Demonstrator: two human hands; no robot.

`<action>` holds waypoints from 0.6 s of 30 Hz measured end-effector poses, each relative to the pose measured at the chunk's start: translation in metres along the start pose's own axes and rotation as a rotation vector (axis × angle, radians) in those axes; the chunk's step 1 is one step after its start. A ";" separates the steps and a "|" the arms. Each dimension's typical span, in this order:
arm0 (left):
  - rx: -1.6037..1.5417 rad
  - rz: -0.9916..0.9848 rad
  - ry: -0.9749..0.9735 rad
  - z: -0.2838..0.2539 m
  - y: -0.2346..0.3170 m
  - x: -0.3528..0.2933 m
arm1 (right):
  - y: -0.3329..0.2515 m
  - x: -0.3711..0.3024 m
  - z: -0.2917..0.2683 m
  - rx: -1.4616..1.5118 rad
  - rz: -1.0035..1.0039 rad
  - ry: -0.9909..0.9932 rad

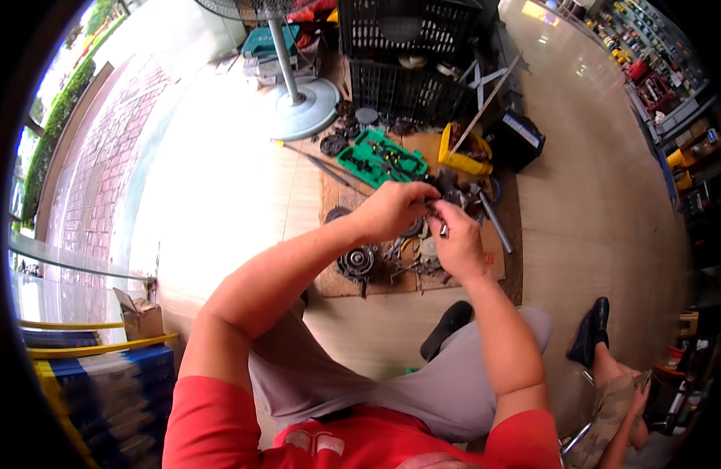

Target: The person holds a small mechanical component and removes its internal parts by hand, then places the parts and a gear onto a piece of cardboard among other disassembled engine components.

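Note:
My left hand and my right hand meet over the cardboard mat, fingertips nearly touching. From my right hand's curled fingers pokes a small shiny metal cylinder, its kind unclear. The left fingers are pinched by a small dark piece, too hidden to name. Beneath and beyond my hands lie dark metal parts. A round ringed machine part rests left of and below them. Farther off is an open green tool case with dark tools inside. A grey metal tube lies to the right of my right hand.
A yellow bin and a black battery-like box stand beyond the mat. Black crates and a fan base are farther back. At right, another person's black shoe is on the floor.

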State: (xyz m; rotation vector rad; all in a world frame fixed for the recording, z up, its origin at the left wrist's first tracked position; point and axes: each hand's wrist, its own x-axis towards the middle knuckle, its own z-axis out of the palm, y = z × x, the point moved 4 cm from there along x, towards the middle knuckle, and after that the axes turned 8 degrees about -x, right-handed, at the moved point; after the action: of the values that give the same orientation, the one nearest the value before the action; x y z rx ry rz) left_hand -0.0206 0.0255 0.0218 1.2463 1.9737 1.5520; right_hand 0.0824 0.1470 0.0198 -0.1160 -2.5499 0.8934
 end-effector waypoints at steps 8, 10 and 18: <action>0.057 -0.041 -0.068 -0.001 0.002 -0.002 | -0.006 -0.002 -0.007 -0.030 0.060 0.011; 0.093 -0.119 -0.084 0.000 0.004 -0.004 | -0.003 -0.002 -0.007 -0.010 0.062 0.016; 0.117 -0.176 -0.106 0.002 -0.006 -0.003 | 0.000 -0.002 -0.005 0.007 0.028 0.035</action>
State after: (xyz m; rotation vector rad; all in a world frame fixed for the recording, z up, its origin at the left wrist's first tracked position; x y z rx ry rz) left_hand -0.0199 0.0246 0.0151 1.1385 2.0687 1.2779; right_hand 0.0862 0.1496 0.0221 -0.1639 -2.5184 0.9024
